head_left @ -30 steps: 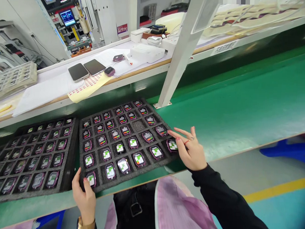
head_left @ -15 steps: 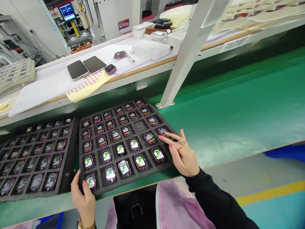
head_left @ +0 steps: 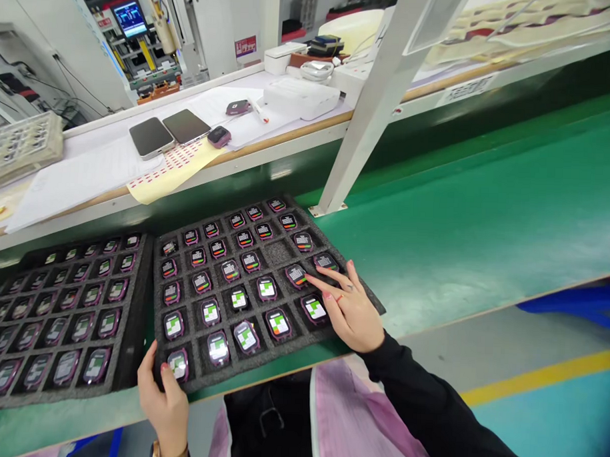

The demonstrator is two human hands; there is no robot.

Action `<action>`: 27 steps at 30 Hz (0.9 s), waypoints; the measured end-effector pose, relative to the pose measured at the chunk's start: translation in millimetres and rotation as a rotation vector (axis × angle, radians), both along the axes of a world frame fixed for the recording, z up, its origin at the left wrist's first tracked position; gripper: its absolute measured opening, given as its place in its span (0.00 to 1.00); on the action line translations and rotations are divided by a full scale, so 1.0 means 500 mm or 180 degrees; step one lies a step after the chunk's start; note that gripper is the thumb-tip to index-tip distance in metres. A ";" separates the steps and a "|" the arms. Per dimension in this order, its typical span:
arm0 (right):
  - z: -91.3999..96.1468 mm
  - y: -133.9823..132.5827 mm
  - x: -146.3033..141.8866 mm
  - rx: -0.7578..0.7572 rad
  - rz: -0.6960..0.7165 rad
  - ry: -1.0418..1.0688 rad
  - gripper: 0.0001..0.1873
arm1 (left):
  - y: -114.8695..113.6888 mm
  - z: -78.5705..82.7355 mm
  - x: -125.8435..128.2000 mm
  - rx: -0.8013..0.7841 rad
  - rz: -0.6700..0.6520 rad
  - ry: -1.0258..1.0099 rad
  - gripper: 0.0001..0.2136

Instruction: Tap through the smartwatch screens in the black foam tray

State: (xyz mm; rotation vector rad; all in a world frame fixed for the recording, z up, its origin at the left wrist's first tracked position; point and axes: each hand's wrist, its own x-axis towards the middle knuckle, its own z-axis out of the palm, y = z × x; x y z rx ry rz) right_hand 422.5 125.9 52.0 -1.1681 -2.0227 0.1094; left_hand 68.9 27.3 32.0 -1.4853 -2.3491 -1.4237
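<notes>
A black foam tray [head_left: 279, 254] lies on the green belt in front of me, its pockets filled with several purple smartwatch bodies with lit screens. My right hand [head_left: 349, 310] rests flat on the tray's right side, fingers stretched out over a watch [head_left: 297, 275] in the right columns. My left hand [head_left: 166, 397] grips the tray's near left corner, thumb on top beside a watch [head_left: 178, 365]. One pocket [head_left: 280, 251] near the middle right holds nothing.
A second foam tray [head_left: 137, 302] of watches lies to the left. Behind the green belt [head_left: 485, 215] runs a white bench with two phones [head_left: 168, 134], a yellow label sheet [head_left: 174, 167], white boxes [head_left: 299, 98] and a white post [head_left: 369, 117].
My right hand has slid left from the tray's right edge onto the watches, covering the corner one. The left hand keeps its hold on the near corner.
</notes>
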 end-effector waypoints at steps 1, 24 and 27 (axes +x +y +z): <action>-0.001 0.000 0.000 0.0038 -0.0054 0.0077 0.23 | 0.000 -0.001 0.000 0.0002 -0.0002 -0.0002 0.21; -0.039 0.042 0.097 -0.1016 -0.0815 0.1622 0.22 | 0.033 0.067 -0.040 -0.1075 -0.0749 -0.1545 0.31; -0.062 0.063 0.113 -0.1612 -0.0735 0.2248 0.25 | 0.054 0.068 -0.049 -0.1033 -0.0728 -0.1808 0.31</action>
